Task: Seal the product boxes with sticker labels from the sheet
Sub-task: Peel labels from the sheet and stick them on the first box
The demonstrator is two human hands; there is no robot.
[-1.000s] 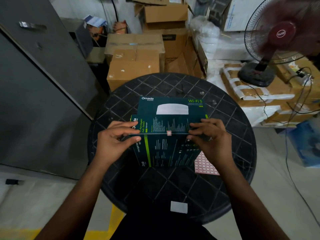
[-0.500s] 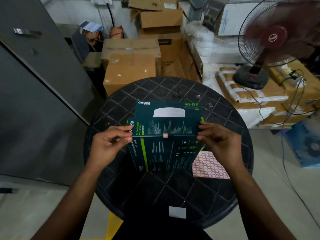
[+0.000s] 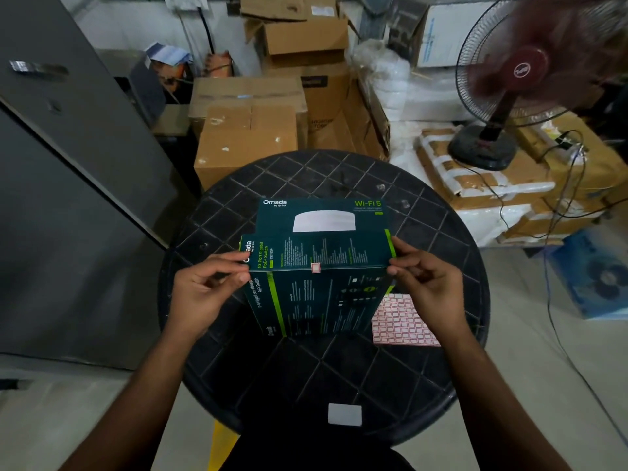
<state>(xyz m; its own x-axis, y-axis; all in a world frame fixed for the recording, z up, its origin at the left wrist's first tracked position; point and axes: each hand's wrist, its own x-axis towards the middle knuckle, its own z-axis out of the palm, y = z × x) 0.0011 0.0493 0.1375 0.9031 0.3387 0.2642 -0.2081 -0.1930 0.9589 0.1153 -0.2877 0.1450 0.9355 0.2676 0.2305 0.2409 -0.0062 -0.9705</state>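
Box (image 3: 319, 283), dark green card, stood upright on round black gridded table (image 3: 339, 368). Left hand (image 3: 207, 290) and right hand (image 3: 428, 283) pinched its top corners, fingers curled. Gridded sticker sheet (image 3: 401, 321) lay flat beside it; small sticker (image 3: 315, 267) straddled the flap edge.

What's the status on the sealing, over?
Left hand and right hand pinch the front box at its top corners. Sticker sits across the flap edge. Sticker sheet lies beside it; nothing in the way.
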